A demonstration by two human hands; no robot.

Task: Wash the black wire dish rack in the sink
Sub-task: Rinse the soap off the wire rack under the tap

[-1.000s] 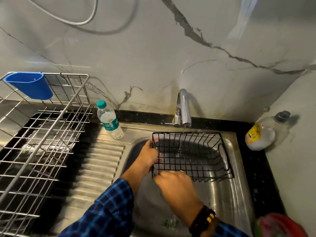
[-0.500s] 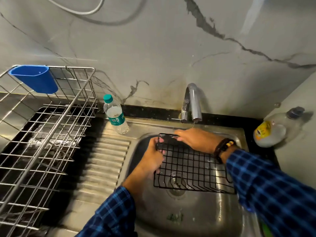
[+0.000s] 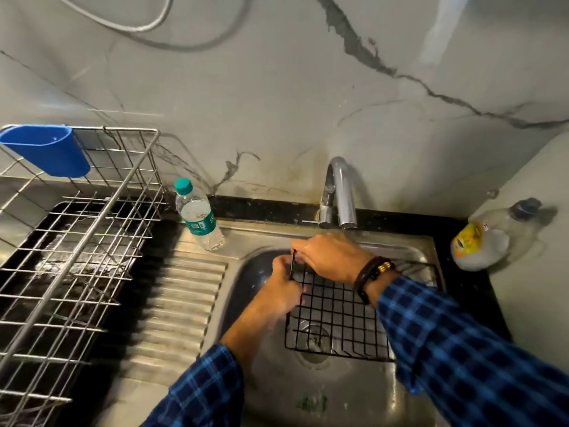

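In the steel sink (image 3: 308, 396) the black wire dish rack (image 3: 338, 315) lies over the drain (image 3: 314, 340), its right part hidden by a checked sleeve (image 3: 462, 349). The left hand (image 3: 283, 291) curls round its left edge, and the right hand (image 3: 329, 257) grips its far left corner just beside. Beyond stand the faucet (image 3: 341, 192), a water bottle (image 3: 198, 215), a soap bottle (image 3: 492, 238) and, at left, a steel drying rack (image 3: 77, 241) with a blue cup (image 3: 46, 149).

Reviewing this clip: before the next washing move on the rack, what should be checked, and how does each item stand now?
1. The black wire rack lies inside the sink: ok.
2. The left hand grips the rack's left edge: ok.
3. The right hand holds its far-left corner, below the faucet: ok.
4. Water running from the faucet: cannot tell.
5. The water bottle stands upright, apart from the rack: ok.
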